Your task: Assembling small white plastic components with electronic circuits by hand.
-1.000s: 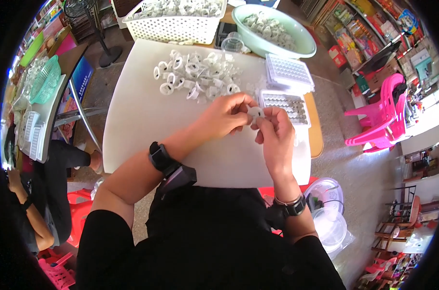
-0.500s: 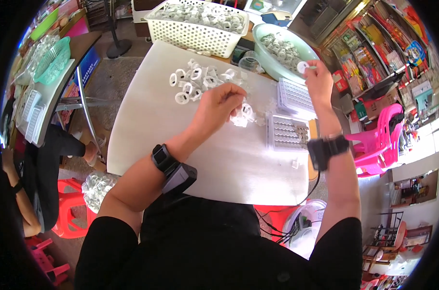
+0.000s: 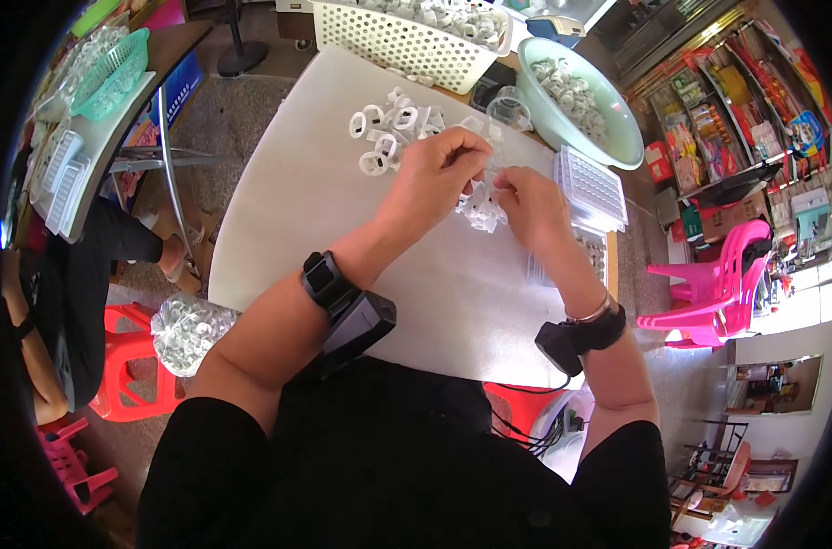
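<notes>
Right hand [image 3: 537, 212] back from beside tub [image 3: 625, 137] to frame centre, near left hand [image 3: 434, 178].
Both hands' fingers curled; cannot tell whether pinching anything. Rings [image 3: 387, 146], upper centre, face various ways; long axis unclear.

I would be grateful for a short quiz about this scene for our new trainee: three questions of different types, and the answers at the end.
1. True or false: small white ring-shaped plastic parts lie loose on the flat white tabletop, near the bare left hand and the bare right hand.
2. Which container stands to the right of the white perforated plastic basket?
A) a square brown wooden crate
B) a pale green plastic basin
C) an orange round metal pot
3. Fill the gap: the pink plastic chairs are on the ____ side of the picture.

Key: 1. True; 2. B; 3. right
</notes>
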`<state>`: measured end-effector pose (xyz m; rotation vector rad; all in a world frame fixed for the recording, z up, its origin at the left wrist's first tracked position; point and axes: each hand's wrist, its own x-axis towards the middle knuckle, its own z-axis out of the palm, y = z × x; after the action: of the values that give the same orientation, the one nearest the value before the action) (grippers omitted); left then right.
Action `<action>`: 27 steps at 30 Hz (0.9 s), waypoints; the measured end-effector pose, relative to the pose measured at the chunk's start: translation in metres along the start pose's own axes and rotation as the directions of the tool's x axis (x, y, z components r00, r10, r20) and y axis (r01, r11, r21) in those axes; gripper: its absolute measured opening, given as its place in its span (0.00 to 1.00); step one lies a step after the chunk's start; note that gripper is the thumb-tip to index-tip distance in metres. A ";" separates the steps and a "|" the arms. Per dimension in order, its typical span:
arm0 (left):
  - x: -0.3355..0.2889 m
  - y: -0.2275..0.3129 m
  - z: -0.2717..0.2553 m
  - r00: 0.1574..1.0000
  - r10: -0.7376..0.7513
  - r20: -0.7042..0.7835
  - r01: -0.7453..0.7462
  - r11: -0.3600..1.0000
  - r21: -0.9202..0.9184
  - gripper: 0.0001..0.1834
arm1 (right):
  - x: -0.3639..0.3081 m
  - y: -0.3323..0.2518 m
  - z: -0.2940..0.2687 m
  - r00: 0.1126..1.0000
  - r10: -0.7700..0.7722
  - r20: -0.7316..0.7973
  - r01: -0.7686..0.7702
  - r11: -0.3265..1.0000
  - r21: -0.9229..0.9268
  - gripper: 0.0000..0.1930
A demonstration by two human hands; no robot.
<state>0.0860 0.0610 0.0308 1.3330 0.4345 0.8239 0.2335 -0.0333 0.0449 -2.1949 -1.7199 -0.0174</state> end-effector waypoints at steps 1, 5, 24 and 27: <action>-0.001 0.000 0.001 1.000 -0.022 0.015 0.021 0.998 0.058 0.09 | -0.002 -0.001 -0.003 1.000 -0.004 0.000 0.004 1.000 -0.002 0.08; -0.004 -0.003 0.003 0.997 -0.060 0.039 0.052 0.981 0.185 0.10 | -0.013 -0.013 -0.021 0.979 0.200 -0.022 -0.173 0.890 0.421 0.06; -0.017 0.004 0.014 0.890 -0.089 0.446 0.041 0.992 0.117 0.16 | -0.096 -0.039 -0.001 0.863 0.495 -0.100 0.027 0.152 0.988 0.08; -0.016 -0.003 0.011 0.881 -0.085 0.466 0.049 0.995 0.088 0.18 | -0.100 -0.042 0.002 0.871 0.481 -0.093 0.048 0.106 0.993 0.08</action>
<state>0.0846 0.0418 0.0273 1.5230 0.1253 0.4045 0.1676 -0.1187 0.0320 -1.1577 -0.6222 0.5676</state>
